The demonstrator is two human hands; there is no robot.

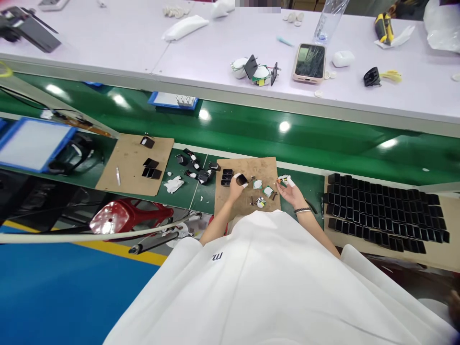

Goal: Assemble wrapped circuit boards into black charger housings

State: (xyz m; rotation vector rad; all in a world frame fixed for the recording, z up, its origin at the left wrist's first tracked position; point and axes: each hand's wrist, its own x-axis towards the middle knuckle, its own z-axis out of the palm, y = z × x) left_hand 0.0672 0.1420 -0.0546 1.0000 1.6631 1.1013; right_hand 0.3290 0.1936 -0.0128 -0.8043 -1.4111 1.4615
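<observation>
With our left hand [235,188], the fingers grip a black housing [242,179], likely light, stiff, best held by its side walls, while at its three o'clock our right hand's [290,193] fingers pinch a probably fragile electronic assembly [282,180].

Black case [242,179]: we see a small, box-like shell in the grip of the left hand [235,190], its dark face turned up toward us.
Case's place: we find it above the brown board [258,165].
Small assembly [283,180]: we make out orange, yellow and white bits, pinched in the grip of the right hand [288,192], near the board's right edge; its finer parts are probably too small for us to tell.
</observation>
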